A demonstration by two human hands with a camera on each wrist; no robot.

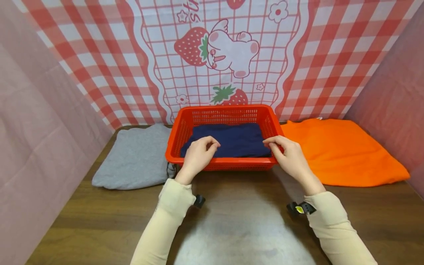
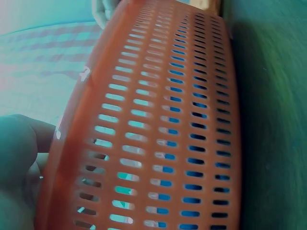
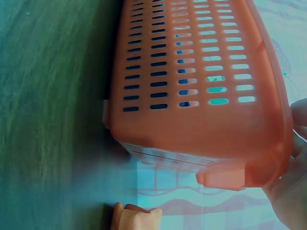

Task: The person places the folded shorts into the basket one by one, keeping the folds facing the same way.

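Folded navy-blue cloth (image 1: 232, 138) lies flat inside a red plastic basket (image 1: 238, 161) with slotted walls. Over the basket's front left part is my left hand (image 1: 200, 154), its fingers loosely bent and thumb near the index finger. My right hand (image 1: 287, 152) is at the front right corner, fingertips overlapping the cloth's right edge in the head view. No cloth shows lifted in either hand. In the left wrist view the left hand (image 2: 17, 158) appears beyond the rim; in the right wrist view the right hand (image 3: 292, 187) is close beside the rim.
Grey folded cloth (image 1: 135, 156) lies left of the basket, and orange cloth (image 1: 344, 152) lies to its right. All stand on a brown wooden table (image 1: 241, 209). A checked strawberry-print curtain (image 1: 112, 55) hangs behind, with pink cloth walls (image 1: 43, 110) at the sides.
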